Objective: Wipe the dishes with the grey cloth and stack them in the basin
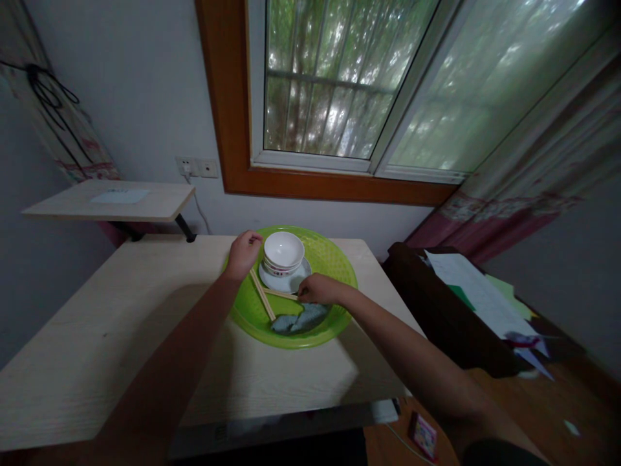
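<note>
Right hand (pixel 321 288) dips into the basket from the right, its fingers drawn together at the right end of a pale pair of wooden chopsticks lying crosswise (pixel 281 295); whether they truly grip it I cannot tell. Left hand (pixel 242 254) is over the left rim with fingers loosely curled and nothing visible in it; whether it touches the rim is unclear. The crosswise pair points nearly left to right, running leftward from the right hand's fingertips, so that hand is clearly the nearer one. A second pale pair of wooden chopsticks lying aslant (pixel 262 296) has its far end just beside the left wrist and its near end down by a crumpled grey-blue cloth (pixel 310 315), which lies just below the right hand, on the near side of the basket floor. Between the two hands, behind the crosswise pair, a small stack of round white bowls (pixel 284 249) stands upright on a white round plate (pixel 281 285). All of this sits inside a wide, round, bright green plastic basket (pixel 334 259), which rests on a pale wood-grain table (pixel 68 349). Farther out, a raised pale shelf (pixel 58 206) stands at the left, and a wood-framed window (pixel 334 84) fills the wall beyond.
</note>
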Motion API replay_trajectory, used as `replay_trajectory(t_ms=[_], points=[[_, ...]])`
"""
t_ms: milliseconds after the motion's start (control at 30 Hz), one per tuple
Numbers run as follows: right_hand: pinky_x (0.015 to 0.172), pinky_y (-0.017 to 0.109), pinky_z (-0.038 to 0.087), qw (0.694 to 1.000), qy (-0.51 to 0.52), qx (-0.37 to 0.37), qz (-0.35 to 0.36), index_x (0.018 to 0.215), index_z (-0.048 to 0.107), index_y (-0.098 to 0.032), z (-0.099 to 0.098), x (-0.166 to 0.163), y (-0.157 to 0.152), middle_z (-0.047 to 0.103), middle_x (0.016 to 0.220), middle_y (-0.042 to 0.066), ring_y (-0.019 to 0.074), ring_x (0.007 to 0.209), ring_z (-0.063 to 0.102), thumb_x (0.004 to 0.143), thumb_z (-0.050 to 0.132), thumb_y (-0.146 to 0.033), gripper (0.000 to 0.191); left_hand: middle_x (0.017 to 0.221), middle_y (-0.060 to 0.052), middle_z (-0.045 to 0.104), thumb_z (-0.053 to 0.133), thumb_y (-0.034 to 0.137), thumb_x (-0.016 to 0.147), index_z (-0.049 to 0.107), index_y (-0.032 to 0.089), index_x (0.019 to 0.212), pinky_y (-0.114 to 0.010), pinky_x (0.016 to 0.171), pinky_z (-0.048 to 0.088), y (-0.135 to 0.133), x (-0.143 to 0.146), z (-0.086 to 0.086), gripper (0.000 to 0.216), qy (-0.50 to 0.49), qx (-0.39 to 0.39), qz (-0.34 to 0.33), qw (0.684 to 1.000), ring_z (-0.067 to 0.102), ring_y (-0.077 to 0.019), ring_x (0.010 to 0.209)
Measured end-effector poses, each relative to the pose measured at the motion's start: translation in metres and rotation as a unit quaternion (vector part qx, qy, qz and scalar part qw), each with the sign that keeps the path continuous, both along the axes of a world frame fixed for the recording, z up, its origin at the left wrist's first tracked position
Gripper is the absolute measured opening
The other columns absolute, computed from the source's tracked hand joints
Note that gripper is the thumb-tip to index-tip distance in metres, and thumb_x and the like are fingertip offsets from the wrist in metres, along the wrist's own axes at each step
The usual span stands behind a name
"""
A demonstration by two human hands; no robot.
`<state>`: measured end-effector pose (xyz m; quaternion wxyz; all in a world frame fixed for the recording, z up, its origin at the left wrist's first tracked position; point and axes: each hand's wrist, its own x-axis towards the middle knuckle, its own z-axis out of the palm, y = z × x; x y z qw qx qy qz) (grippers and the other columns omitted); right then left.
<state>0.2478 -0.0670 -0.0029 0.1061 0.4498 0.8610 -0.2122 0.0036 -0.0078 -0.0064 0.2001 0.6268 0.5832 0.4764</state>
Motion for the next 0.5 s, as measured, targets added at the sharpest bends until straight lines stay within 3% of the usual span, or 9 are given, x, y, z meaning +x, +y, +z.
replay_trajectory(t_ms=[133,267,400,500], points=[[0.065,0.025,0.042,0.996,-0.071,0.049,-0.008,0.103,0.079,-0.022,-0.005,0.0,-0.002,0.077,0.095,0.01,0.0227,0.083,0.071,0.086,0.064,-0.044,0.032,0.093,-0.004,0.073,0.051,0.019,0.082,0.068,0.02,0.085,-0.032,0.09,0.049,0.001,-0.001,-0.001,0.018,-0.002,0.004,0.002,1.0,0.065,-0.0184,0.091],[0.069,0.027,0.046,0.995,-0.1,0.022,0.008,0.104,0.079,-0.021,-0.002,0.007,-0.001,0.076,0.102,0.012,0.027,0.09,0.071,0.08,0.069,-0.054,0.042,0.091,-0.004,0.071,0.051,0.019,0.081,0.067,0.02,0.083,-0.03,0.087,0.049,-0.002,0.0,0.002,0.016,0.006,0.043,0.005,0.999,0.064,-0.0176,0.088],[0.072,0.03,0.049,0.989,-0.143,-0.04,0.026,0.112,0.076,-0.019,0.004,0.012,-0.003,0.075,0.107,0.013,0.0306,0.095,0.071,0.07,0.08,-0.037,0.046,0.09,-0.005,0.068,0.05,0.018,0.084,0.067,0.019,0.084,-0.029,0.082,0.049,-0.015,0.004,0.01,0.017,0.054,0.105,-0.039,0.992,0.062,-0.0168,0.083],[0.072,0.03,0.05,0.983,-0.17,-0.063,0.013,0.118,0.073,-0.019,0.006,0.011,-0.007,0.075,0.108,0.013,0.0304,0.097,0.072,0.069,0.078,-0.024,0.05,0.088,-0.005,0.068,0.049,0.02,0.086,0.069,0.019,0.091,-0.029,0.078,0.047,-0.027,0.008,0.016,0.02,0.127,0.123,-0.125,0.976,0.06,-0.0169,0.079]])
